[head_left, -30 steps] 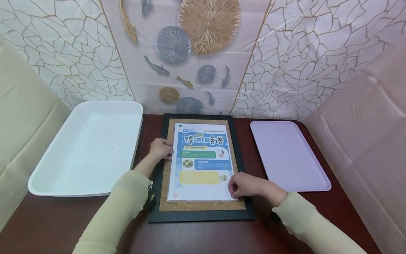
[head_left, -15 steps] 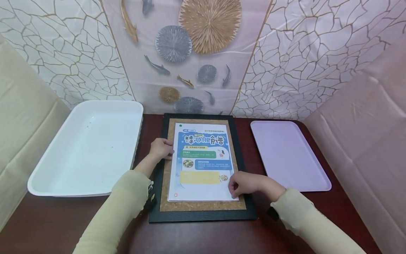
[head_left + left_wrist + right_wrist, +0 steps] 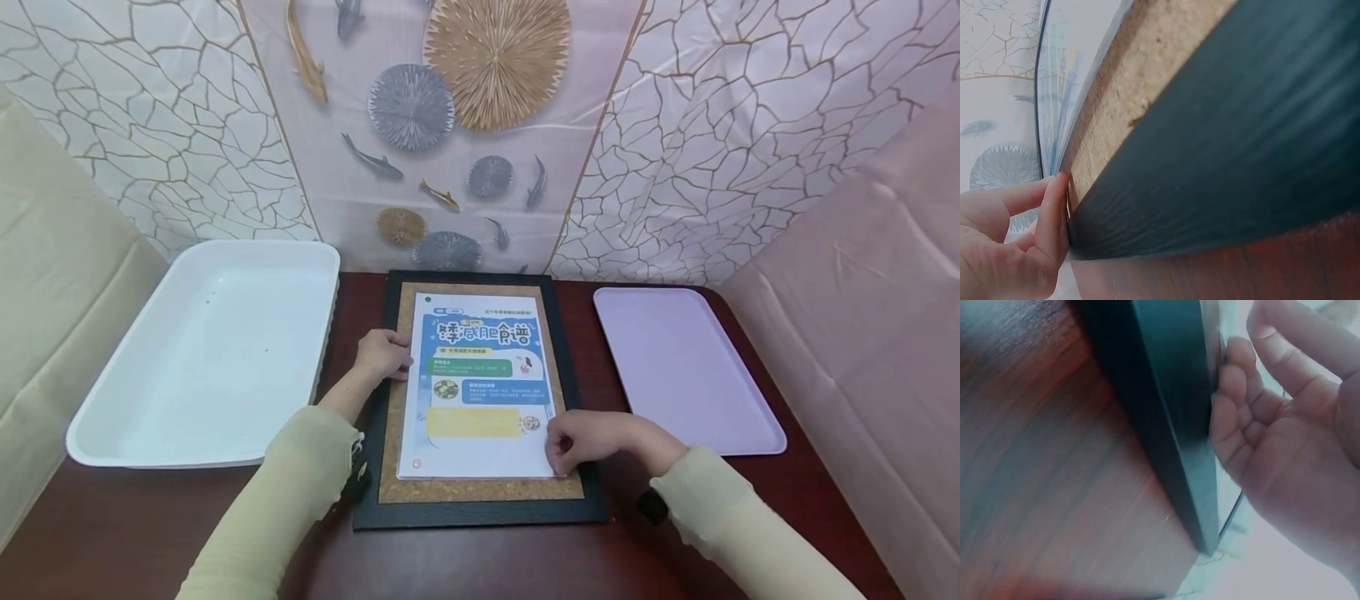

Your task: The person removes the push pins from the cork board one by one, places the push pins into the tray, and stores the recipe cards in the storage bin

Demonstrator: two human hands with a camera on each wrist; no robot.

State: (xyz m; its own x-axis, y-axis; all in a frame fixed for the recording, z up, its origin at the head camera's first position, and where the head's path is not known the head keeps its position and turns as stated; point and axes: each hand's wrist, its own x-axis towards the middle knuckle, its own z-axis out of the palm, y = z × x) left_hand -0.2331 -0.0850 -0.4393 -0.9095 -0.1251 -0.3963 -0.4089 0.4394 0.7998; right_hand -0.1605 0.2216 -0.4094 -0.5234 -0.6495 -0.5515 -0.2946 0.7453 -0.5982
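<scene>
A printed sheet (image 3: pixel 480 454) with blue, green and yellow blocks lies on a cork board (image 3: pixel 480 492) with a black frame (image 3: pixel 480 512). At the sheet's left edge, my left hand (image 3: pixel 381 354) holds the edge between bent fingers and thumb; the left wrist view shows the left hand (image 3: pixel 1016 231) with its fingertips at that edge beside the cork (image 3: pixel 1129 94). My right hand (image 3: pixel 592 440) pinches the sheet's lower right edge with curled fingers. In the right wrist view, the right hand (image 3: pixel 1285 437) has curled fingers beside the black frame (image 3: pixel 1175 419); the pinched edge is hidden there.
A deep white tray (image 3: pixel 202 358) stands on the left of the dark red table (image 3: pixel 450 567). A flat lilac tray (image 3: pixel 686 367) lies on the right. Patterned cloth (image 3: pixel 480 183) hangs behind, with pale panels on both sides.
My right hand has shifted slightly to the right and toward me at the sheet's lower right edge. My left hand and the sheet look nearly unchanged.
</scene>
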